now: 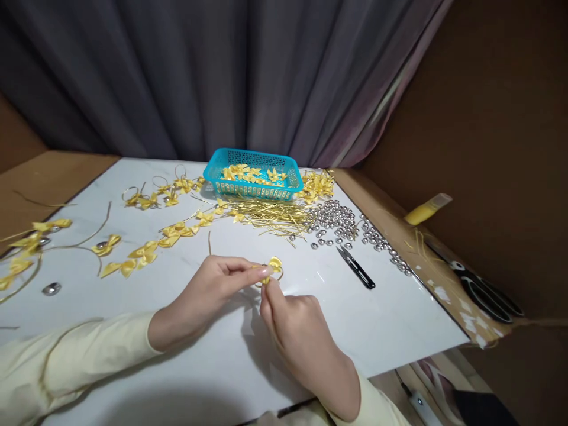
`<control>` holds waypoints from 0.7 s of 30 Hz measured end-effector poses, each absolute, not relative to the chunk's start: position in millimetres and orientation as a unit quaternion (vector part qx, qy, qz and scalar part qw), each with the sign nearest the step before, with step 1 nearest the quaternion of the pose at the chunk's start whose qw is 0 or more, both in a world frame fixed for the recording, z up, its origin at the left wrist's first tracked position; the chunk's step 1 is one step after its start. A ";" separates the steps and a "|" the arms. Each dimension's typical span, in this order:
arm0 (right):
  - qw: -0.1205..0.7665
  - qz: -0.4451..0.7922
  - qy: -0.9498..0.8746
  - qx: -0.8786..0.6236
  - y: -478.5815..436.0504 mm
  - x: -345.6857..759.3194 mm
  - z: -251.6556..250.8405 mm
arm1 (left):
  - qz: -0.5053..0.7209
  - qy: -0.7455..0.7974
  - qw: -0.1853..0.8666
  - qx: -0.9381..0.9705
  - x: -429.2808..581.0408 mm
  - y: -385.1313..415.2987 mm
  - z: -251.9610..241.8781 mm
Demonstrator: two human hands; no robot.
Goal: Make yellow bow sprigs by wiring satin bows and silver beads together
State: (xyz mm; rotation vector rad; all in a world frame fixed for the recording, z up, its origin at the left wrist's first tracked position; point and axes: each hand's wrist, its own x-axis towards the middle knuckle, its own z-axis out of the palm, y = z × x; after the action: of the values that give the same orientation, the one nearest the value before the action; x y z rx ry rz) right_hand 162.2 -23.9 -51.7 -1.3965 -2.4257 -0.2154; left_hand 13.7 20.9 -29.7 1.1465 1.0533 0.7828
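Note:
A small yellow satin ribbon bow (276, 263) is pinched above the table, with a thin gold cord (281, 274) looped around it. My left hand (217, 293) comes from the left, its thumb and forefinger closed on the bow's left side. From below, my right hand (299, 334) has its fingers closed at the bow's lower edge, where the bow and cord meet. What exactly lies between the right fingertips is hidden. One gold cord end (210, 242) sticks up behind my left hand.
A teal basket (252, 190) holds yellow bows. Before it lie gold cord pieces (270, 216) and silver beads (335, 219). Black thread snips (357, 269) rest right of my hands. Finished-looking bows (144, 251) spread leftward. Scissors (483, 290) and a yellow tube (426, 210) are at right.

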 end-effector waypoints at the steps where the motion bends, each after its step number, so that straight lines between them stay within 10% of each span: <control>1: 0.169 -0.077 -0.851 -0.491 -24.0 162.0 -51.6 | 0.344 0.466 0.637 0.509 14.0 21.3 -29.8; 21: 0.268 0.050 -0.832 -0.483 -22.0 169.0 -46.4 | 0.337 0.472 0.537 0.613 10.6 17.3 -17.1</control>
State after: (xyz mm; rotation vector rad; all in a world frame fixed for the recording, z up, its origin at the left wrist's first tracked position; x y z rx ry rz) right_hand 169.0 -22.0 -46.4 -1.3019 -2.2445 0.1350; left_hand 10.6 17.3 -17.1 1.4583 1.1234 0.8010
